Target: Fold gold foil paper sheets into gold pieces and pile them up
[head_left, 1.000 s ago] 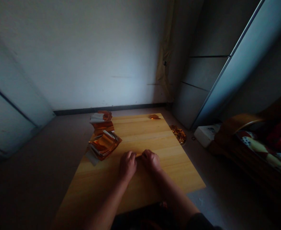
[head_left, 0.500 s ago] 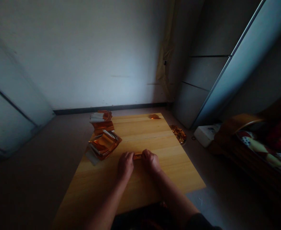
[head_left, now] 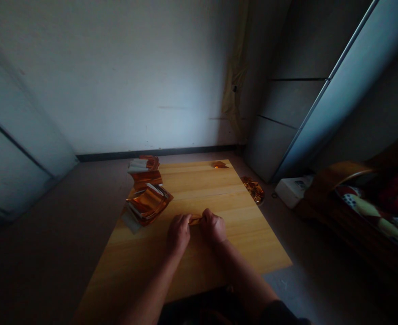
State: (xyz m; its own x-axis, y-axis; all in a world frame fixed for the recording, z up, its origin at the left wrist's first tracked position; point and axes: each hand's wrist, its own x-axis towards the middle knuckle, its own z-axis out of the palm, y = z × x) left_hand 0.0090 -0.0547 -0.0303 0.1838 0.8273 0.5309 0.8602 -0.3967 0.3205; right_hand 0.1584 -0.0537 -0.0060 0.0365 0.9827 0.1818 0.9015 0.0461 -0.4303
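Note:
Between my two hands lies a small folded strip of shiny copper-gold foil paper, low over the wooden table. My left hand is closed on its left end. The right end is pinched in my right hand; the fingers hide both ends of the strip. Left of my hands is a stack of copper-gold foil sheets with pale edges showing. More foil sheets, partly curled, lie behind that stack at the table's far left edge.
A small foil piece rests near the far right corner of the wooden table. Beyond the right edge, lower down, is a round container of foil pieces. A white box and a wooden-armed seat stand farther right.
The foil strip looks slightly more creased or rolled between my fingers, and my right fingers have shifted up a little. Everything else stays in place.

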